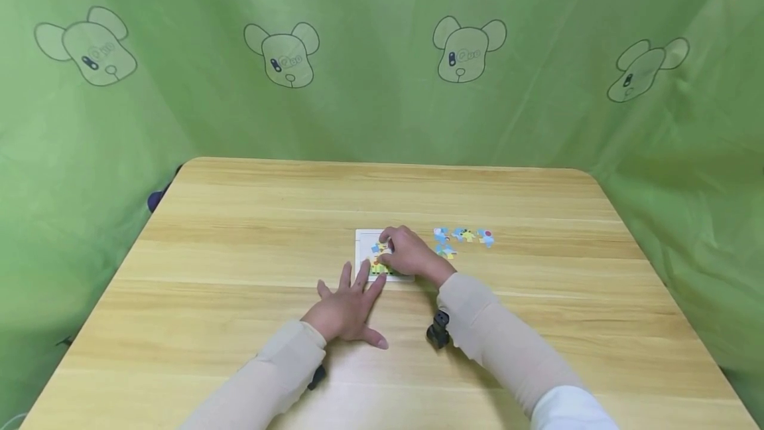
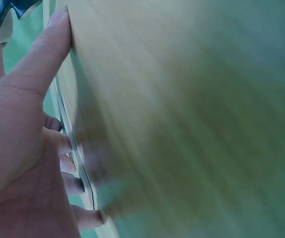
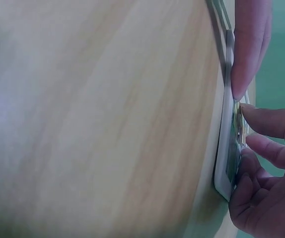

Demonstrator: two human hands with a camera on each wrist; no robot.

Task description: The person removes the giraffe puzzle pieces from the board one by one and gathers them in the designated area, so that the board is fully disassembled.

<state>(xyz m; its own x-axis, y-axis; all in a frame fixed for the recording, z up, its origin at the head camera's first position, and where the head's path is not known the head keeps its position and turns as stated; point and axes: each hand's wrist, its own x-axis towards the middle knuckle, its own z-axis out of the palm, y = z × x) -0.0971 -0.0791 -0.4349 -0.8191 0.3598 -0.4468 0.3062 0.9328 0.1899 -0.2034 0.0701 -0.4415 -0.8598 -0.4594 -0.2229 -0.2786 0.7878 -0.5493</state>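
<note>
A small white puzzle tray (image 1: 365, 236) lies on the table, partly filled with colourful jigsaw pieces (image 1: 380, 269). My left hand (image 1: 345, 310) lies spread at its near left edge, fingertips resting on the frame and thumb out on the table. Over the tray's right side, my right hand (image 1: 412, 254) curls its thumb and fingers round a jigsaw piece (image 3: 240, 123) at the tray's surface; the fingers hide most of it. In the right wrist view, the thumb (image 3: 264, 119) and fingers touch down inside the rim. The left wrist view shows the left palm (image 2: 18, 148) and straight thumb.
Several loose jigsaw pieces (image 1: 467, 235) lie on the wooden table (image 1: 268, 217), right of the tray and close to the right wrist. A green curtain (image 1: 370, 118) with bear-face outlines hangs behind the table and along both sides.
</note>
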